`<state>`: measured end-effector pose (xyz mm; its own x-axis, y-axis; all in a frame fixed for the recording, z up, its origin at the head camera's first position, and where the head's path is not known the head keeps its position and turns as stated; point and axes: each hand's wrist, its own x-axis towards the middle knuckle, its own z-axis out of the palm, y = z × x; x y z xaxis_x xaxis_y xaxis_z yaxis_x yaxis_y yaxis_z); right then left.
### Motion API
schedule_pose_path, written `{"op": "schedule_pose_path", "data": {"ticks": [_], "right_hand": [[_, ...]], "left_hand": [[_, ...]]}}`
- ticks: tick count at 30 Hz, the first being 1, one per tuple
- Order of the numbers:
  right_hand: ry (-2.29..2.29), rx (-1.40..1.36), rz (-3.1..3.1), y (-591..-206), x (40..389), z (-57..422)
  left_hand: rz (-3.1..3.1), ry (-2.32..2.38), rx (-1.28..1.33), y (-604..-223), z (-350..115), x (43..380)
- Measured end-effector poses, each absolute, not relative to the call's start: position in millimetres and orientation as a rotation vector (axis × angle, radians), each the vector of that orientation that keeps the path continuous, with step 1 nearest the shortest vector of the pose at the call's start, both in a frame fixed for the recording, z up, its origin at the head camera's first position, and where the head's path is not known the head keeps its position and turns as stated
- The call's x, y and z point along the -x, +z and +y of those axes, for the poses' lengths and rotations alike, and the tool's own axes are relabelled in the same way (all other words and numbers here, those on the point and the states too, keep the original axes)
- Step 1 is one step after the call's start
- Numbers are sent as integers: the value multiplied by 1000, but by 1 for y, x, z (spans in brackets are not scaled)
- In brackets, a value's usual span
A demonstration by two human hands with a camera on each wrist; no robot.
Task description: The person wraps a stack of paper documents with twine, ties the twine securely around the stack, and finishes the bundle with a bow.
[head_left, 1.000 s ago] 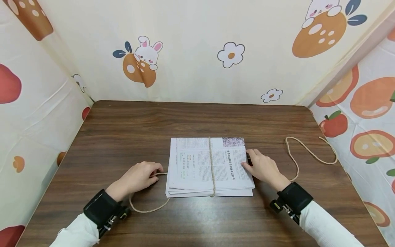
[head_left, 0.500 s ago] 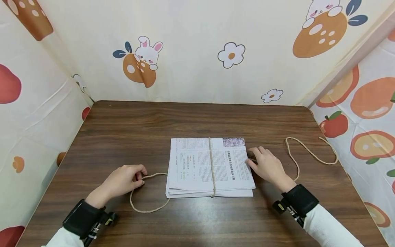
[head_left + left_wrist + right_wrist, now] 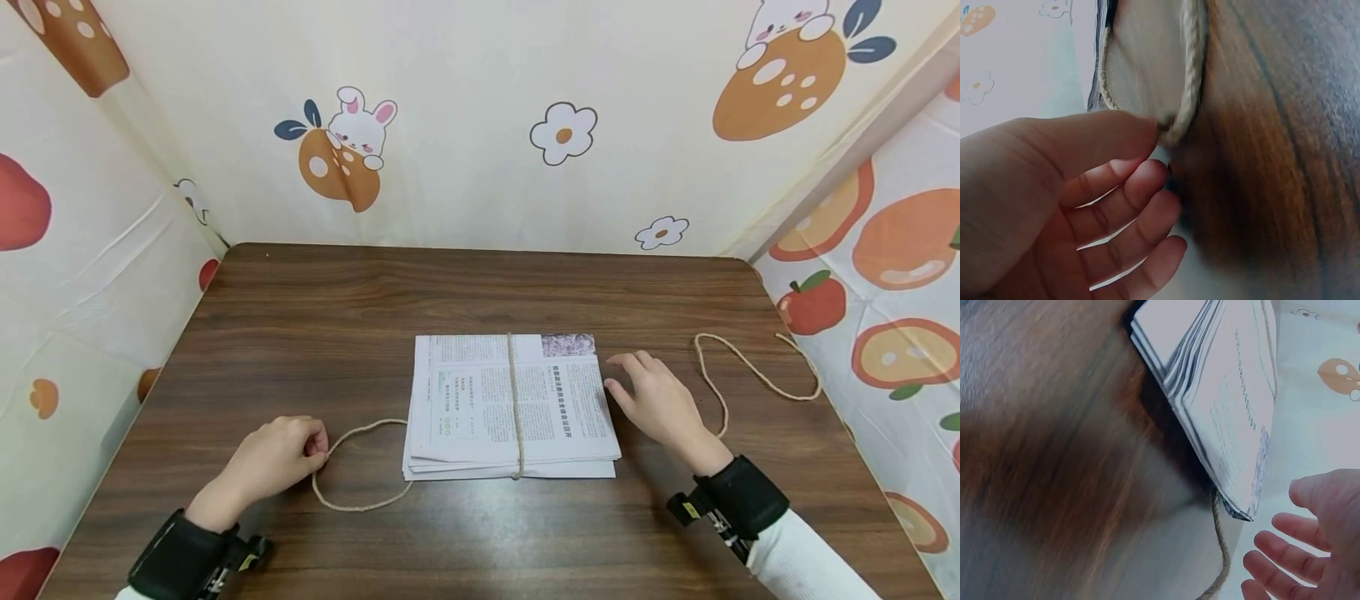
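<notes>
One newspaper stack (image 3: pixel 465 408), one cord strand (image 3: pixel 515 405) across it, one table (image 3: pixel 465 292). Left hand (image 3: pixel 273 458) pinches the left loop (image 3: pixel 362 509); right hand (image 3: pixel 663 406), fingers loosely apart, hides part of the right tail (image 3: pixel 750 365).

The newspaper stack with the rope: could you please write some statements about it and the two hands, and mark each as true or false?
1. The left hand pinches the rope. True.
2. The newspaper stack stands upright on its edge. False: the newspaper stack lies flat on the table.
3. A strand crosses the top sheet from far edge to near edge. True.
4. The right hand grips the stack. False: the right hand holds nothing, beside the stack's right edge.
5. Both wrists wear black bands. True.
</notes>
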<state>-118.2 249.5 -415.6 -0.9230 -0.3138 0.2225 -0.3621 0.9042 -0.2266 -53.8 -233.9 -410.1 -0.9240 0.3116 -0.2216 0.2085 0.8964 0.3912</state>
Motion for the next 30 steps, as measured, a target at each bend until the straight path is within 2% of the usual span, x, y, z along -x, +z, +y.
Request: {"op": "schedule_pose_path", "data": {"ticks": [16, 30], "right_hand": [[566, -526, -2845, -405, 112, 239], [593, -591, -2818, -398, 109, 231]], "left_hand": [[2927, 867, -408, -384, -241, 74], [3043, 722, -686, -318, -216, 103]]}}
